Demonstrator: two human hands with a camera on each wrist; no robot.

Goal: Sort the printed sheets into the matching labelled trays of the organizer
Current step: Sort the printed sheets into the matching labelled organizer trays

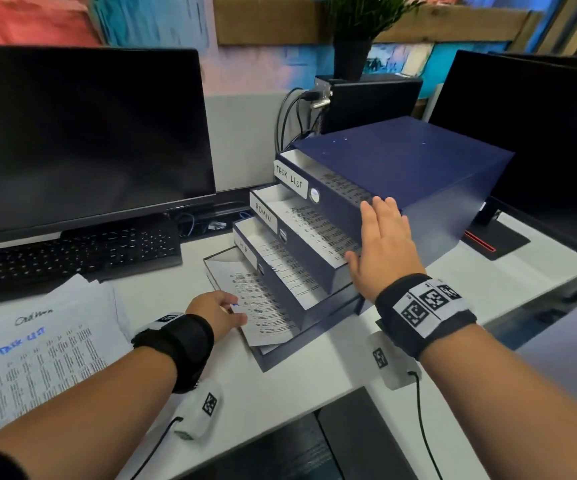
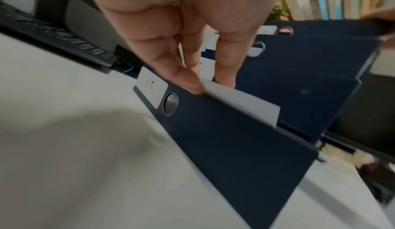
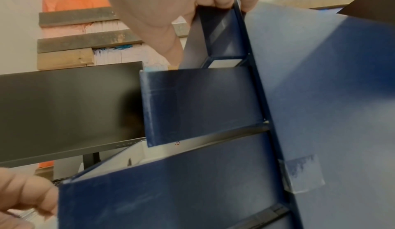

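Note:
A dark blue organizer (image 1: 401, 157) stands on the desk with its trays pulled out in steps, labelled TASK LIST (image 1: 290, 178), ADMIN (image 1: 263, 213), H R (image 1: 245, 247) and, lowest, I.T. (image 2: 151, 87). Each tray holds printed paper. My left hand (image 1: 237, 308) pinches the near edge of a printed sheet (image 1: 263, 306) lying in the I.T. tray (image 1: 280, 358); the sheet's corner (image 2: 239, 102) sticks up over the tray front. My right hand (image 1: 380, 233) lies flat against the organizer's front right corner, fingers straight. A stack of sheets (image 1: 37, 341) lies at the left, headed TASK LIST in blue.
A dark monitor (image 1: 82, 133) and black keyboard (image 1: 72, 254) fill the left of the desk. A second monitor (image 1: 529, 140) stands right of the organizer. Cables (image 1: 290, 116) and a potted plant (image 1: 349, 57) are behind it. The desk's front edge runs below my wrists.

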